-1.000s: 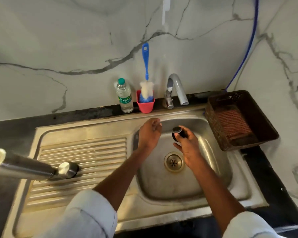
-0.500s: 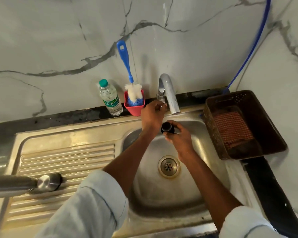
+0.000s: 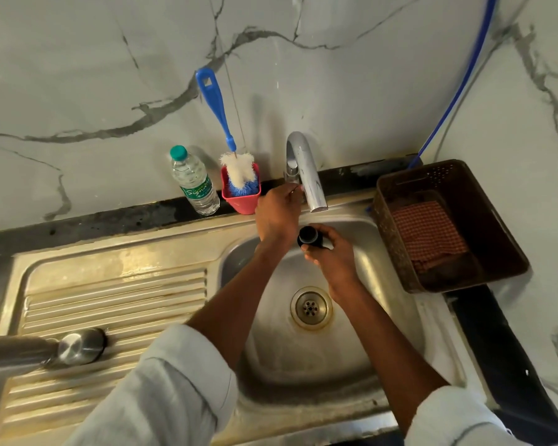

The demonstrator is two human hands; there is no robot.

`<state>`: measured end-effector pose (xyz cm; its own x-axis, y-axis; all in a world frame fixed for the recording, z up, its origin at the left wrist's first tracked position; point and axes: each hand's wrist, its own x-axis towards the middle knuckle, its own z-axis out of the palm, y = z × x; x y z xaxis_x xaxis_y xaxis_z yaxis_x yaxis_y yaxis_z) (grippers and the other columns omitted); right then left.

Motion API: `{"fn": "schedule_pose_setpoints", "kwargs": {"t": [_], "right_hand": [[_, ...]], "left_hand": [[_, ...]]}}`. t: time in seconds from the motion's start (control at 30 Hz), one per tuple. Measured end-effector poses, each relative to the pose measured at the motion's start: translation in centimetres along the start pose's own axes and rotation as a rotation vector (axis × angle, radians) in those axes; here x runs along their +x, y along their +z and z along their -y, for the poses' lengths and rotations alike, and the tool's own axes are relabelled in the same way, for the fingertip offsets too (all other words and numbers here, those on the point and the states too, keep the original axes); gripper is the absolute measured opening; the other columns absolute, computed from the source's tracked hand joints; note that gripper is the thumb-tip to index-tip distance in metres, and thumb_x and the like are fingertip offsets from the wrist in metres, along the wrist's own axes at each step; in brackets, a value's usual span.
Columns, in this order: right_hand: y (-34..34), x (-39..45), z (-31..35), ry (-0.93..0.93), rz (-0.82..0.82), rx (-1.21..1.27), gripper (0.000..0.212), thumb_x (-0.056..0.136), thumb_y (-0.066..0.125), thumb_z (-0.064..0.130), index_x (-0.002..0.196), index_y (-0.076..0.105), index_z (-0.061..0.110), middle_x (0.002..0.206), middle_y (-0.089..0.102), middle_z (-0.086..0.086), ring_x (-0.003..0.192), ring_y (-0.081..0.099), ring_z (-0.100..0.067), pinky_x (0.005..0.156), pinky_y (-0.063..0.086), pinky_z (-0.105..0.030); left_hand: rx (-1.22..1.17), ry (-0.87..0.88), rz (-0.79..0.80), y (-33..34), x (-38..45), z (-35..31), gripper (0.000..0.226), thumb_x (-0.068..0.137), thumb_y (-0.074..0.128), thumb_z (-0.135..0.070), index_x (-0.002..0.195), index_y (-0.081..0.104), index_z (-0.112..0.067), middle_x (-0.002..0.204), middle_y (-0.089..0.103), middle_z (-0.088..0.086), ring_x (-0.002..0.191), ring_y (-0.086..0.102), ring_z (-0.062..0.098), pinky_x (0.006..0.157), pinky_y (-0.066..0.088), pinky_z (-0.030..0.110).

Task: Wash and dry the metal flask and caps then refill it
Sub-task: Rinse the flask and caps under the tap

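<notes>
- Head view: right hand (image 3: pixel 331 259) gripped black cap (image 3: pixel 310 237) under tap (image 3: pixel 306 170) spout, over sink (image 3: pixel 384 249).
- Left hand (image 3: pixel 277 214) fingers pinched at tap lever; no water visible yet.
- Flask (image 3: pixel 16 354) lay on drainboard, far left, well apart.
- Risk: a hard jet could splash sleeves; wet cap might slip toward drain (image 3: pixel 310 307).

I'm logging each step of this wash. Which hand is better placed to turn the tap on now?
The left hand, probably. Its fingers already reach the handle at the base of the tap. The right hand grips the black cap below the spout, over the sink, where no water runs.
</notes>
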<state>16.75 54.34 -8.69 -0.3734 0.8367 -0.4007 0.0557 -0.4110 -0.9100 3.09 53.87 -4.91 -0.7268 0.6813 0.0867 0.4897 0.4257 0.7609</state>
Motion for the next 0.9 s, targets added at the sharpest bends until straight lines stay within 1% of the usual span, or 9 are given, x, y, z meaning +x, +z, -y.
{"fn": "schedule_pose_setpoints", "kwargs": {"t": [0.1, 0.2, 0.3, 0.4, 0.47, 0.53, 0.63, 0.77, 0.9], "right_hand": [[-0.1, -0.3, 0.0, 0.008, -0.003, 0.004, 0.046, 0.078, 0.076, -0.01, 0.113, 0.073, 0.019, 0.119, 0.071, -0.005, 0.109, 0.069, -0.022, 0.077, 0.059, -0.026], [-0.1, -0.8, 0.2, 0.019, 0.0, 0.014, 0.044, 0.08, 0.075, -0.011, 0.11, 0.071, 0.021, 0.117, 0.072, -0.006, 0.099, 0.07, -0.017, 0.071, 0.057, -0.021], [0.1, -1.0, 0.4, 0.015, 0.005, 0.03, 0.043, 0.079, 0.078, -0.01, 0.114, 0.071, 0.014, 0.11, 0.073, -0.009, 0.089, 0.068, -0.016, 0.065, 0.055, -0.019], [0.4, -1.1, 0.4, 0.025, -0.002, 0.019, 0.042, 0.08, 0.079, -0.007, 0.112, 0.07, 0.02, 0.107, 0.073, 0.001, 0.097, 0.07, -0.016, 0.073, 0.059, -0.023], [0.2, -1.3, 0.0, 0.041, 0.028, -0.003, 0.045, 0.082, 0.076, -0.01, 0.111, 0.069, 0.023, 0.109, 0.07, 0.005, 0.1, 0.069, -0.017, 0.072, 0.059, -0.022], [-0.4, -1.5, -0.7, 0.056, 0.047, -0.015, 0.047, 0.082, 0.074, -0.012, 0.109, 0.071, 0.027, 0.115, 0.068, 0.005, 0.105, 0.068, -0.017, 0.078, 0.062, -0.027], [-1.0, -1.0, -1.4, 0.053, -0.01, -0.062, 0.048, 0.082, 0.076, -0.007, 0.114, 0.074, 0.028, 0.123, 0.068, 0.001, 0.107, 0.068, -0.018, 0.086, 0.063, -0.039], [-0.8, -0.9, -2.0, 0.012, 0.091, -0.143, 0.048, 0.079, 0.079, -0.005, 0.115, 0.074, 0.027, 0.122, 0.068, 0.001, 0.107, 0.069, -0.02, 0.084, 0.063, -0.037], [-1.5, -0.7, -2.6, 0.02, 0.03, -0.153, 0.048, 0.079, 0.078, -0.007, 0.111, 0.074, 0.028, 0.121, 0.068, 0.0, 0.108, 0.07, -0.021, 0.082, 0.064, -0.039]], "left_hand": [[-0.227, -0.1, -0.026, 0.5, -0.3, 1.1, 0.022, 0.104, 0.065, -0.024, 0.091, 0.079, -0.013, 0.074, 0.07, -0.003, 0.066, 0.055, 0.011, 0.06, 0.049, 0.034], [-0.345, -0.183, -0.04, 0.8, -0.2, 1.3, 0.018, 0.102, 0.069, -0.024, 0.103, 0.083, -0.013, 0.076, 0.071, -0.011, 0.067, 0.059, 0.004, 0.064, 0.052, 0.031], [-0.365, -0.196, -0.022, 0.5, -0.1, 1.0, 0.02, 0.102, 0.069, -0.023, 0.115, 0.081, -0.014, 0.086, 0.074, -0.011, 0.067, 0.064, -0.011, 0.062, 0.05, 0.012], [-0.246, -0.143, 0.022, 0.1, -0.8, 1.4, 0.026, 0.105, 0.064, -0.03, 0.126, 0.074, -0.018, 0.101, 0.075, -0.011, 0.086, 0.068, -0.002, 0.075, 0.055, 0.024], [-0.156, -0.132, 0.021, -0.6, -2.4, 2.5, 0.033, 0.105, 0.061, -0.038, 0.134, 0.066, -0.022, 0.112, 0.076, -0.008, 0.098, 0.069, 0.008, 0.083, 0.056, 0.03], [-0.112, -0.143, 0.015, -2.0, -4.9, 4.5, 0.03, 0.107, 0.059, -0.041, 0.132, 0.066, -0.025, 0.11, 0.076, -0.007, 0.096, 0.069, 0.01, 0.082, 0.057, 0.033], [0.024, -0.138, -0.005, -4.9, -8.9, 8.2, 0.026, 0.108, 0.057, -0.032, 0.132, 0.065, -0.026, 0.12, 0.074, -0.003, 0.108, 0.067, 0.016, 0.088, 0.052, 0.033], [0.281, 0.023, 0.057, -8.4, -12.9, 13.4, 0.033, 0.1, 0.065, -0.012, 0.132, 0.065, -0.02, 0.131, 0.068, 0.006, 0.123, 0.058, 0.028, 0.101, 0.05, 0.046], [0.372, 0.098, 0.178, -9.7, -14.8, 16.5, 0.04, 0.101, 0.066, -0.02, 0.141, 0.06, -0.019, 0.148, 0.057, 0.003, 0.144, 0.046, 0.026, 0.117, 0.043, 0.052]]}}
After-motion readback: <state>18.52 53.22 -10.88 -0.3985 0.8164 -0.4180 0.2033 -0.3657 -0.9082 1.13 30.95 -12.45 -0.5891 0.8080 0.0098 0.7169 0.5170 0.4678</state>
